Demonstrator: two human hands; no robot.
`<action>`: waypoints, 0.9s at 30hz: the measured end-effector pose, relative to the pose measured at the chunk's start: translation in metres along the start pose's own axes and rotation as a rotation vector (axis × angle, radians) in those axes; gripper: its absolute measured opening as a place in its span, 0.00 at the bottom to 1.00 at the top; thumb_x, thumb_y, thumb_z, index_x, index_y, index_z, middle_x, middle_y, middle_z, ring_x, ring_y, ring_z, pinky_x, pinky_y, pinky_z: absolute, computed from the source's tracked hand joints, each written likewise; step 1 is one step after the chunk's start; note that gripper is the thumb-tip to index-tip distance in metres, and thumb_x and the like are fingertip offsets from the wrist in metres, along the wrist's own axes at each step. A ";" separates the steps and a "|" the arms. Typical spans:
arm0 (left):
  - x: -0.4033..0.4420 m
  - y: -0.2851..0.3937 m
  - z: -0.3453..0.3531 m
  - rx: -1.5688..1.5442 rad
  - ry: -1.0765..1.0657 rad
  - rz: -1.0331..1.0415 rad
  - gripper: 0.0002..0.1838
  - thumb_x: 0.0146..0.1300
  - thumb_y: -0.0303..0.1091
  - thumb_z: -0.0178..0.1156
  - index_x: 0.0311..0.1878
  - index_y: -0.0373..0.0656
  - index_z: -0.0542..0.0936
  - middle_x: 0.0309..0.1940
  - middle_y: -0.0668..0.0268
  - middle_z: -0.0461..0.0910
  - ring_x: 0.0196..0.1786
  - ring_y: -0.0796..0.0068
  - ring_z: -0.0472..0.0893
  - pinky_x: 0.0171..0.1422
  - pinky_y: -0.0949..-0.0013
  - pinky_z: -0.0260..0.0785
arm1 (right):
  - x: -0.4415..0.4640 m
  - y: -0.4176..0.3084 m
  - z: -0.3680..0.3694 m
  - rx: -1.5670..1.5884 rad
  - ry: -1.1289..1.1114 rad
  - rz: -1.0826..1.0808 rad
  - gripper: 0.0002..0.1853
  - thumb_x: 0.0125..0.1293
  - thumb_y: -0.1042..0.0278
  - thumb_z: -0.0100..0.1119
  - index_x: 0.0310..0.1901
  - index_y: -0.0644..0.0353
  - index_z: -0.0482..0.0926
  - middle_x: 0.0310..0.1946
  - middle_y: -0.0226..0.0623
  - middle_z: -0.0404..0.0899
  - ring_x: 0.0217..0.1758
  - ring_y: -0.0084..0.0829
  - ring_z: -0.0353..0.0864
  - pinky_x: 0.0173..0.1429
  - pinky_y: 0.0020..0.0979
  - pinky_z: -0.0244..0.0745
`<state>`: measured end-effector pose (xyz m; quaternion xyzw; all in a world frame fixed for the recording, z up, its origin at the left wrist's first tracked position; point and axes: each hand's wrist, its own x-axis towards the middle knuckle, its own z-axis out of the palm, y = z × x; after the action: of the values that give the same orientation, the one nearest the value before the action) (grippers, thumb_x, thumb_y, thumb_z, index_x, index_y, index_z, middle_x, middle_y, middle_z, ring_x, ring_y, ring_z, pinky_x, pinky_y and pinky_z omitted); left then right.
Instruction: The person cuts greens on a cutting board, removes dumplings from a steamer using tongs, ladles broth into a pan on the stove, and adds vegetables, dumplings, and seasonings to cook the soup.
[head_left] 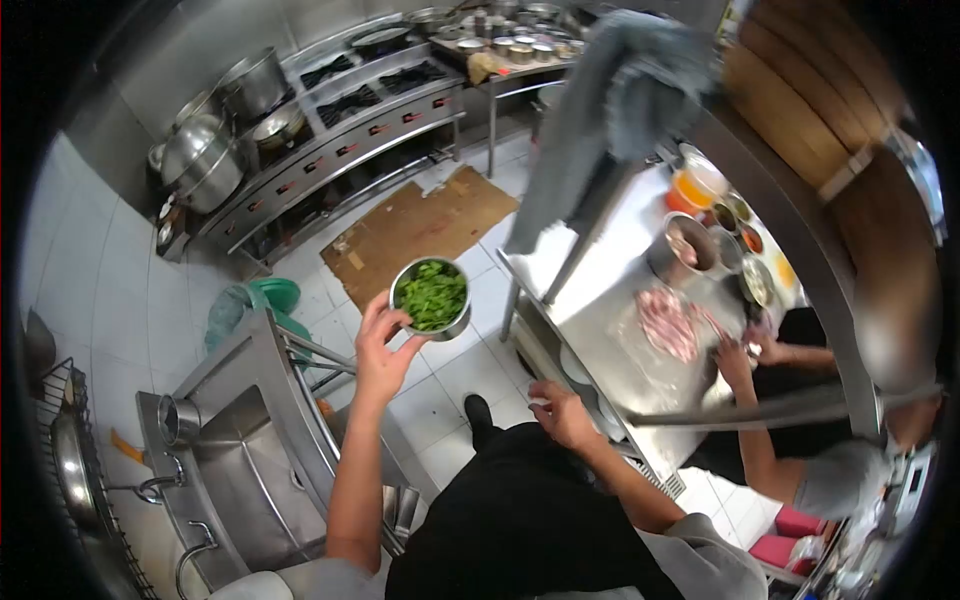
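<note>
My left hand (383, 345) grips the rim and side of a round metal container (458, 322), thumb near the edge. Chopped green leaves (432, 296) fill it, and it is held up over the tiled floor. My right hand (565, 414) hangs beside the steel work table (600, 335), in front of my dark apron (520, 520). Its fingers are loosely bent and a little apart, and I see nothing held in them.
A co-worker's hands (742, 358) are at raw meat (668, 322) on the table to the right. At left is a steel sink (255, 480). Cardboard (425, 225) lies on the floor before the stove (345, 150). A grey cloth (590, 120) hangs overhead.
</note>
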<state>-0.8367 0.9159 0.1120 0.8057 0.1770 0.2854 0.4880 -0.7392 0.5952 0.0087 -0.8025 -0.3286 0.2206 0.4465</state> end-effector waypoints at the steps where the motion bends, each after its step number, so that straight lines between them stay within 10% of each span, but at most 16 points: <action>1: 0.018 -0.006 -0.002 -0.019 -0.010 0.000 0.15 0.53 0.21 0.74 0.41 0.39 0.78 0.67 0.58 0.71 0.65 0.62 0.78 0.63 0.57 0.77 | 0.024 -0.010 0.005 0.075 -0.051 0.121 0.16 0.60 0.78 0.66 0.51 0.61 0.81 0.59 0.45 0.80 0.62 0.45 0.82 0.59 0.41 0.83; 3: 0.052 -0.025 -0.010 -0.030 -0.014 0.024 0.15 0.52 0.21 0.74 0.40 0.38 0.79 0.65 0.58 0.72 0.64 0.62 0.78 0.63 0.59 0.77 | 0.077 -0.033 0.008 0.223 -0.142 0.363 0.18 0.60 0.77 0.67 0.52 0.60 0.81 0.57 0.46 0.81 0.64 0.45 0.80 0.64 0.43 0.79; 6: 0.104 -0.049 -0.025 0.072 -0.028 0.024 0.16 0.51 0.24 0.76 0.40 0.36 0.80 0.64 0.55 0.73 0.62 0.59 0.80 0.63 0.60 0.78 | 0.156 -0.008 0.020 -0.349 -0.222 -0.155 0.21 0.59 0.73 0.69 0.55 0.59 0.79 0.64 0.53 0.75 0.73 0.51 0.70 0.74 0.49 0.67; 9: 0.155 -0.072 -0.044 0.135 -0.048 -0.021 0.16 0.50 0.25 0.77 0.40 0.36 0.81 0.64 0.51 0.74 0.63 0.53 0.80 0.64 0.57 0.76 | 0.224 -0.022 0.025 -0.521 -0.008 -0.234 0.24 0.57 0.70 0.69 0.57 0.58 0.79 0.72 0.59 0.64 0.79 0.60 0.57 0.80 0.54 0.55; 10: 0.175 -0.086 -0.048 0.154 -0.052 -0.003 0.16 0.50 0.25 0.76 0.40 0.36 0.81 0.64 0.51 0.74 0.63 0.52 0.79 0.65 0.57 0.75 | 0.247 -0.013 0.026 -0.435 -0.004 -0.141 0.27 0.58 0.68 0.68 0.61 0.56 0.77 0.78 0.60 0.49 0.81 0.65 0.47 0.80 0.56 0.53; 17: 0.357 -0.149 -0.013 0.002 -0.342 0.177 0.15 0.49 0.25 0.74 0.41 0.36 0.82 0.66 0.49 0.73 0.65 0.50 0.78 0.67 0.55 0.71 | 0.325 -0.020 0.001 -0.459 0.223 0.481 0.36 0.64 0.60 0.65 0.66 0.72 0.62 0.65 0.80 0.59 0.70 0.74 0.63 0.70 0.60 0.65; 19: 0.415 -0.135 0.048 -0.078 -0.461 0.238 0.15 0.49 0.24 0.74 0.42 0.36 0.82 0.66 0.49 0.73 0.65 0.50 0.78 0.68 0.55 0.71 | 0.317 0.036 0.008 -0.875 0.446 0.235 0.36 0.65 0.59 0.64 0.66 0.74 0.61 0.61 0.79 0.63 0.66 0.73 0.67 0.67 0.61 0.67; 27: 0.567 -0.052 0.298 -0.460 -0.875 0.386 0.13 0.57 0.16 0.68 0.45 0.30 0.79 0.69 0.55 0.68 0.66 0.63 0.77 0.65 0.60 0.79 | 0.345 -0.037 -0.018 -0.686 0.274 0.849 0.36 0.64 0.54 0.65 0.67 0.67 0.67 0.69 0.64 0.63 0.74 0.67 0.60 0.73 0.63 0.60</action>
<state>-0.2089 1.0553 0.1213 0.7395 -0.2620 0.0388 0.6189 -0.5023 0.8492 0.0291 -0.9849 0.0310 0.1552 0.0706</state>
